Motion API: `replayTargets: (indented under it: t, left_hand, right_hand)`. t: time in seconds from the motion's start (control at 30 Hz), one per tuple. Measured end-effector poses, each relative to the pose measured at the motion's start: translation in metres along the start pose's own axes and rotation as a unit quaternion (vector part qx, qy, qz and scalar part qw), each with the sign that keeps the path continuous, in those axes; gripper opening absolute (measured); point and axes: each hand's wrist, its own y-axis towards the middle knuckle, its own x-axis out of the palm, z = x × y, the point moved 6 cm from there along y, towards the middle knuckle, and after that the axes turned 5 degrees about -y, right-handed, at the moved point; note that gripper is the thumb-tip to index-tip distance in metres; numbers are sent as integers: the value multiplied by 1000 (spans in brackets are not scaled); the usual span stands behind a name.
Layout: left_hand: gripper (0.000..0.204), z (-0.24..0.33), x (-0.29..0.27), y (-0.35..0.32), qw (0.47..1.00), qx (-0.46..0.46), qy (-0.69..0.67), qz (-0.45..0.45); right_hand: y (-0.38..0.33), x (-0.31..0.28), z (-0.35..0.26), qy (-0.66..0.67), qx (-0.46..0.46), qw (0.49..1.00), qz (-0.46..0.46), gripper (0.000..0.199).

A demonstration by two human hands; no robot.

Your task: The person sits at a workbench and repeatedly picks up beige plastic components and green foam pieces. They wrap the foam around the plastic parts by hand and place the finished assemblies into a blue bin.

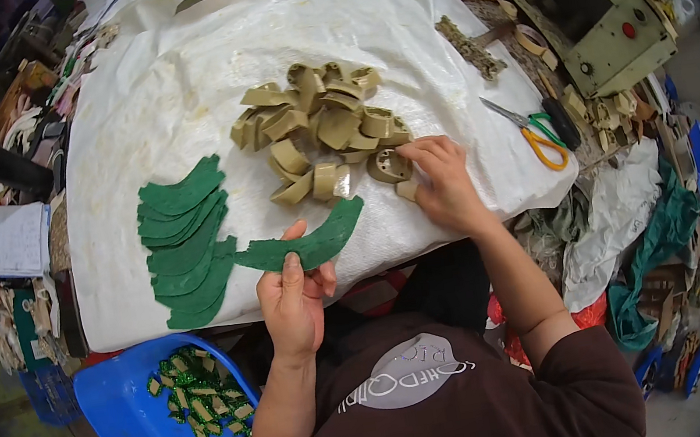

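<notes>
- Left hand (290, 301) is pinching curved green strip (311, 247)
- Right hand (447, 186) is touching beige block (387, 167), grip unclear
- Block pile (338, 128), strip stack (187, 258) remaining; likely-done green pieces (203, 409) lying in basin (130, 424)

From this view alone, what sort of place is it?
Probably a small manufacturing workshop: stacked green curved pieces, a heap of tan parts and a grey-green machine box with a red button.
</notes>
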Motion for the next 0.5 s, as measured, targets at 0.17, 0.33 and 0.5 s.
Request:
replayTargets:
  t: [0.17,0.33,0.5]
  left_hand:
    - [38,-9,13,3,1000,5,-15,-3]
    - [40,-10,13,2,1000,13,-27,-3]
    - [40,-6,15,0,1000,17,-14,14]
  right_hand:
    - [-14,-11,-8,48,-32,996,65,39]
    - [-10,-41,-37,-146,-59,985,-70,30]
    - [-19,-18,-32,-63,-39,997,-5,32]
